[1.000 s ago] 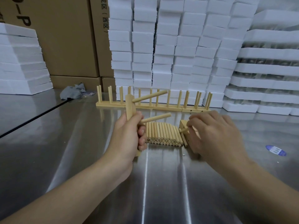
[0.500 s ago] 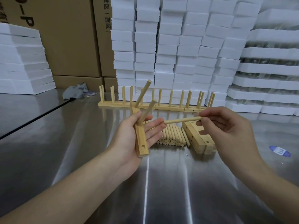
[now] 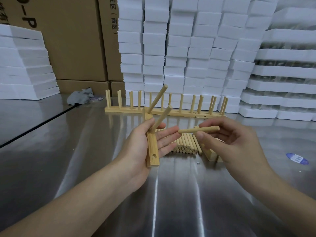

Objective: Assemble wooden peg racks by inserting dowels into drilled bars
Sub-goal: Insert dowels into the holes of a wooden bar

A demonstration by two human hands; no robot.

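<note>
My left hand (image 3: 135, 151) holds a drilled wooden bar (image 3: 152, 151) upright against its palm, thumb on the bar and fingers stretched out behind it. Two dowels (image 3: 157, 98) stick out of the bar's upper part, slanting up and to the right. An empty hole shows near the bar's lower end. My right hand (image 3: 239, 146) pinches a single loose dowel (image 3: 205, 129) held level, its left tip close to my left fingertips. A pile of loose dowels (image 3: 184, 146) lies on the steel table (image 3: 85, 151) behind both hands.
Several finished peg racks (image 3: 179, 112) stand in a row at the back. Spare bars (image 3: 211, 153) lie partly hidden under my right hand. White foam stacks (image 3: 188, 48) and cardboard boxes (image 3: 77, 40) wall off the far side. A grey rag (image 3: 80, 97) and blue sticker (image 3: 297, 158) lie on the table.
My right hand picked a dowel off the pile and brought it left towards the bar. My left hand turned the bar so that its drilled face shows, and its fingers stretched out.
</note>
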